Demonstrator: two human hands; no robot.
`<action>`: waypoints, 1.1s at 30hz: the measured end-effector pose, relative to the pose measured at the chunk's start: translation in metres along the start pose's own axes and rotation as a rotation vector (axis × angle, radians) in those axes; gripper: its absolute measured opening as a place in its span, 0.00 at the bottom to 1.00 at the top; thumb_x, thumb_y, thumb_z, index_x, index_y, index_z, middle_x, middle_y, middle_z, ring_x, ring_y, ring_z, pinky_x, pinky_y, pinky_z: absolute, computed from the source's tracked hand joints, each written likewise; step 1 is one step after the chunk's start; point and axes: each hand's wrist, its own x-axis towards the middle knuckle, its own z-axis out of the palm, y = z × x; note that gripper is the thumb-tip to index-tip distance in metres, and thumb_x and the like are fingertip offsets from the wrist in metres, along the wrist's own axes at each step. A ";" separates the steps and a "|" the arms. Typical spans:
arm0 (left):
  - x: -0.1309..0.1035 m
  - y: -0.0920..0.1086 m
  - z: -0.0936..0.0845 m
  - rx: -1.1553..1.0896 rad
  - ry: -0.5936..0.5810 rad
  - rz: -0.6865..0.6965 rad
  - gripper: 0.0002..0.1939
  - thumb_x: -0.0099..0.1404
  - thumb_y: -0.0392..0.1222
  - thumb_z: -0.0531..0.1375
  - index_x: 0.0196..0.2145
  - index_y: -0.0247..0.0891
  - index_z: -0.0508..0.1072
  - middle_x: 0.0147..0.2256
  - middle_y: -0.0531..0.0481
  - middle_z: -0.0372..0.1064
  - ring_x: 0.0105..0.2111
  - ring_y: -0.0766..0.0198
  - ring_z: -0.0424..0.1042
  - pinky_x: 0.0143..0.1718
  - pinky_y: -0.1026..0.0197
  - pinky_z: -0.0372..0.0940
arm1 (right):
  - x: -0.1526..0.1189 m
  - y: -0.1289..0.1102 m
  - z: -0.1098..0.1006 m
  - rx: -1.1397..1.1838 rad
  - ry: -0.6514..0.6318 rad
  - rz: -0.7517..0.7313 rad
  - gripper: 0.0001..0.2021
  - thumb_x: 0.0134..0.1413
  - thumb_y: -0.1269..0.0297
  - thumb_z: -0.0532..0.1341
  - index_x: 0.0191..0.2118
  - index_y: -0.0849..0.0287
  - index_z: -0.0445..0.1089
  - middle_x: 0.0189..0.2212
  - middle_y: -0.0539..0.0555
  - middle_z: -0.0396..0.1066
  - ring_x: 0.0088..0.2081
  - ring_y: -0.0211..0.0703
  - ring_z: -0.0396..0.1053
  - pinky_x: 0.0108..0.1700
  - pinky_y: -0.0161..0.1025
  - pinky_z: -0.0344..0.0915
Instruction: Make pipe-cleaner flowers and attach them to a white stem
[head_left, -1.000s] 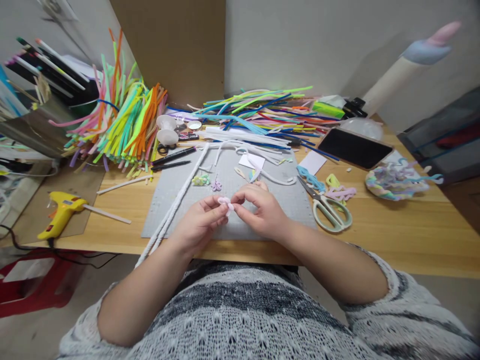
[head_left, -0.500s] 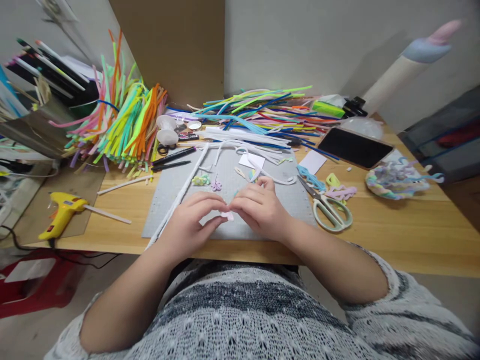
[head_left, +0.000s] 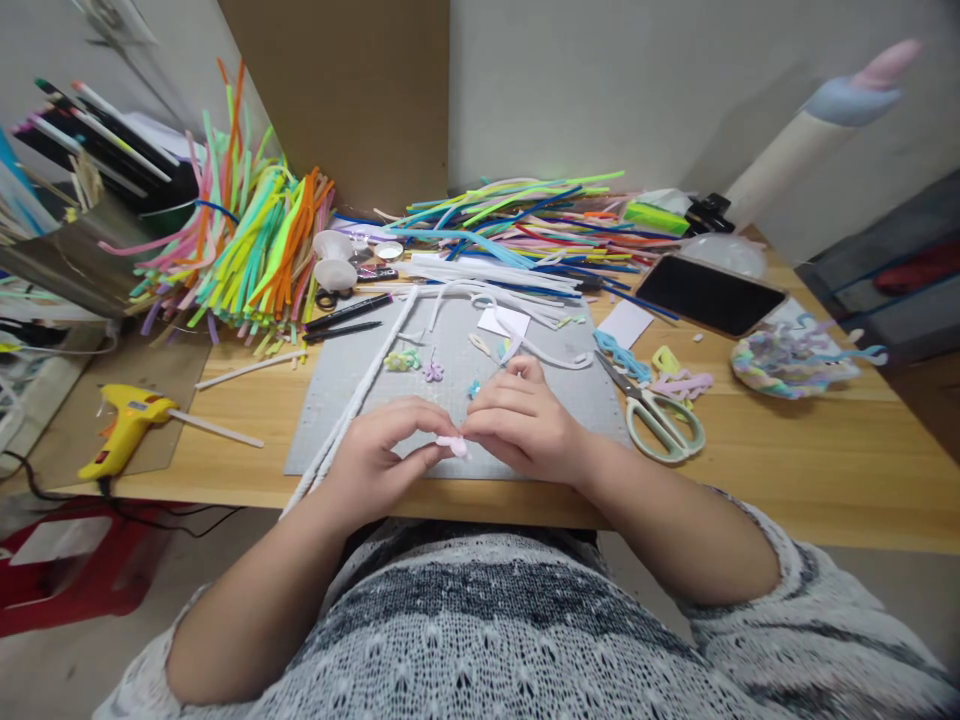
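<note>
Between my two hands is a small pale pink looped piece [head_left: 454,446], fuzzy like pipe cleaner. My left hand [head_left: 390,445] pinches it from the left with thumb and index finger. From the other side my right hand [head_left: 525,420] grips it, its fingertips partly hiding it. Both hands hover over the front of the grey cutting mat [head_left: 330,385]. Just beyond them on the mat lie a purple flower [head_left: 433,371], a yellow-green flower piece [head_left: 403,360] and a small blue piece [head_left: 474,389]. A white pipe cleaner strand [head_left: 360,400] runs beside my left hand.
To the right are scissors [head_left: 664,425], a phone [head_left: 709,293] and a pastel woven basket [head_left: 784,360]. A yellow glue gun [head_left: 131,425] rests at the left. Bundled pipe cleaners [head_left: 262,250] stand behind it, and loose pipe cleaners [head_left: 517,225] line the back.
Both hands have shifted slightly toward the table's front edge with the pink piece. More of the pink piece and the small blue piece now shows. The white strand's near end has moved slightly.
</note>
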 end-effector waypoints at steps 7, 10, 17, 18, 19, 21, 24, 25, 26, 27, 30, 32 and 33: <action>-0.004 -0.004 0.007 -0.098 0.052 -0.017 0.07 0.59 0.29 0.60 0.35 0.38 0.72 0.34 0.48 0.73 0.36 0.64 0.72 0.39 0.58 0.66 | -0.001 -0.002 0.004 -0.008 0.054 -0.013 0.03 0.53 0.70 0.60 0.34 0.56 0.65 0.27 0.46 0.72 0.31 0.35 0.66 0.41 0.43 0.54; -0.005 -0.004 0.011 -0.111 0.078 0.009 0.08 0.59 0.29 0.60 0.36 0.38 0.72 0.33 0.47 0.73 0.36 0.63 0.72 0.39 0.57 0.66 | -0.002 -0.005 0.008 -0.006 0.121 0.007 0.04 0.51 0.70 0.60 0.30 0.56 0.63 0.23 0.46 0.69 0.28 0.35 0.65 0.38 0.42 0.55; -0.005 -0.003 0.015 -0.209 0.193 0.058 0.08 0.58 0.30 0.60 0.36 0.39 0.72 0.34 0.47 0.72 0.36 0.63 0.71 0.41 0.55 0.66 | 0.001 -0.014 0.004 0.138 0.154 0.121 0.06 0.53 0.73 0.59 0.37 0.56 0.66 0.27 0.49 0.72 0.31 0.37 0.67 0.40 0.43 0.57; -0.005 -0.003 0.016 -0.223 0.216 0.050 0.08 0.58 0.30 0.61 0.35 0.39 0.72 0.34 0.47 0.72 0.37 0.63 0.71 0.40 0.55 0.67 | 0.002 -0.015 0.003 0.168 0.161 0.136 0.06 0.53 0.73 0.58 0.38 0.56 0.66 0.28 0.49 0.72 0.31 0.37 0.68 0.40 0.43 0.58; -0.005 -0.002 0.016 -0.235 0.235 0.042 0.07 0.58 0.31 0.62 0.34 0.39 0.71 0.35 0.47 0.72 0.37 0.63 0.71 0.40 0.56 0.67 | 0.002 -0.015 0.003 0.193 0.178 0.151 0.06 0.53 0.73 0.58 0.38 0.56 0.66 0.27 0.49 0.72 0.31 0.38 0.68 0.39 0.43 0.58; -0.004 0.000 0.018 -0.261 0.258 0.033 0.06 0.57 0.31 0.62 0.33 0.38 0.71 0.35 0.47 0.71 0.37 0.63 0.71 0.39 0.57 0.67 | 0.003 -0.015 0.003 0.223 0.218 0.181 0.06 0.53 0.73 0.59 0.37 0.56 0.66 0.26 0.49 0.70 0.31 0.38 0.67 0.38 0.42 0.59; -0.003 0.002 0.020 -0.329 0.261 0.025 0.06 0.58 0.30 0.61 0.33 0.38 0.70 0.35 0.47 0.71 0.37 0.64 0.71 0.38 0.58 0.67 | 0.002 -0.014 0.005 0.230 0.234 0.197 0.05 0.52 0.73 0.59 0.35 0.56 0.66 0.26 0.48 0.69 0.30 0.38 0.67 0.38 0.42 0.60; -0.003 0.003 0.020 -0.342 0.260 0.019 0.06 0.58 0.30 0.61 0.33 0.38 0.70 0.35 0.47 0.71 0.36 0.64 0.71 0.38 0.58 0.68 | 0.001 -0.014 0.006 0.232 0.238 0.201 0.05 0.51 0.73 0.59 0.35 0.56 0.65 0.26 0.48 0.69 0.30 0.38 0.67 0.38 0.42 0.60; -0.003 0.003 0.021 -0.346 0.263 0.011 0.06 0.58 0.30 0.61 0.32 0.38 0.69 0.35 0.47 0.71 0.36 0.64 0.71 0.38 0.58 0.68 | 0.000 -0.014 0.007 0.235 0.245 0.208 0.05 0.51 0.73 0.60 0.34 0.57 0.65 0.26 0.49 0.69 0.31 0.38 0.67 0.38 0.42 0.60; -0.003 0.003 0.021 -0.341 0.270 0.002 0.06 0.58 0.30 0.61 0.32 0.38 0.69 0.34 0.47 0.71 0.36 0.64 0.71 0.38 0.58 0.68 | -0.001 -0.014 0.008 0.240 0.252 0.218 0.05 0.51 0.73 0.60 0.34 0.57 0.65 0.27 0.49 0.69 0.31 0.38 0.67 0.38 0.42 0.60; -0.003 0.004 0.021 -0.316 0.298 -0.011 0.05 0.58 0.32 0.62 0.31 0.39 0.70 0.34 0.47 0.72 0.36 0.63 0.71 0.38 0.57 0.68 | -0.002 -0.014 0.009 0.250 0.247 0.239 0.05 0.50 0.73 0.60 0.33 0.57 0.65 0.27 0.49 0.68 0.32 0.38 0.68 0.39 0.42 0.60; -0.003 0.004 0.021 -0.323 0.310 -0.011 0.05 0.58 0.32 0.62 0.31 0.39 0.70 0.33 0.47 0.72 0.35 0.63 0.71 0.37 0.57 0.68 | -0.003 -0.015 0.009 0.249 0.236 0.232 0.05 0.50 0.73 0.60 0.32 0.57 0.64 0.27 0.48 0.68 0.32 0.38 0.68 0.39 0.42 0.60; -0.002 0.004 0.021 -0.334 0.312 -0.010 0.05 0.58 0.32 0.62 0.31 0.38 0.70 0.33 0.47 0.72 0.35 0.63 0.72 0.36 0.57 0.68 | -0.002 -0.015 0.008 0.246 0.235 0.221 0.05 0.50 0.73 0.60 0.32 0.57 0.64 0.27 0.48 0.68 0.32 0.38 0.68 0.40 0.42 0.59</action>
